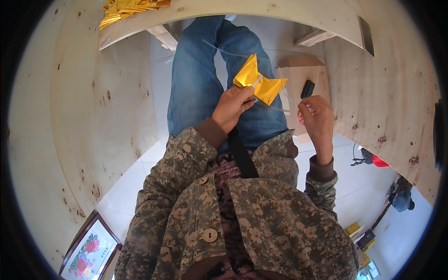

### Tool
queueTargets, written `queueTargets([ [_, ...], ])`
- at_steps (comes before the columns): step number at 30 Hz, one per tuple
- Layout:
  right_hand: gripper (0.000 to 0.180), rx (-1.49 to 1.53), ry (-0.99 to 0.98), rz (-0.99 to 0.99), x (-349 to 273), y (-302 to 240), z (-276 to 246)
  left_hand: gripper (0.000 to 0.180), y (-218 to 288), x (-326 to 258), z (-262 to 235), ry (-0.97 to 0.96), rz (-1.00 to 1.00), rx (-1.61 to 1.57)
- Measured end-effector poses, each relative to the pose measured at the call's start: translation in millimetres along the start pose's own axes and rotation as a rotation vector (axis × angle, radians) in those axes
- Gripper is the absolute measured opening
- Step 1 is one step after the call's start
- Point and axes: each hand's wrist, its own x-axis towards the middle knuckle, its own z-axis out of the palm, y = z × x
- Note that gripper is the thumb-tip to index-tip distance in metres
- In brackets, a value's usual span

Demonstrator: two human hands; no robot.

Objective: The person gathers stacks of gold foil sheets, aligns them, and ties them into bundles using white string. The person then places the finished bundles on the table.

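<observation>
My left hand (233,106) pinches a piece of folded gold foil paper (267,89) at its lower left side, above my lap. The foil flares into two pointed wings, and a narrow pale band (256,80) crosses its middle. To the right of the foil, my right hand (318,113) is closed, thumb against the forefinger. A faint thin strand seems to run up from its fingertips, and something pinkish shows under them; what it holds is too small to name. Pale thin strips (280,110) stick out below and above the foil, across my jeans.
Beyond my knees curves a wooden tabletop (261,10) with a pile of gold foil pieces (128,10) at its left. Wooden panels stand on both sides. A cardboard box (298,77) with a black object (307,88) on it is by my right knee.
</observation>
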Motion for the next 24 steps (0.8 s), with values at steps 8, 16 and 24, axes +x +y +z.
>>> queueTargets([
  [8,0.005,0.748,0.046,0.399,8,-22,-5,0.036,0,-1,3,0.075,-0.011,0.031],
  [16,0.006,0.635,-0.105,-0.035,6,-58,14,0.04,-7,1,9,0.228,0.032,0.056],
  [24,0.006,0.575,-0.108,0.207,1,-37,43,0.046,-10,4,5,0.231,0.022,0.094],
])
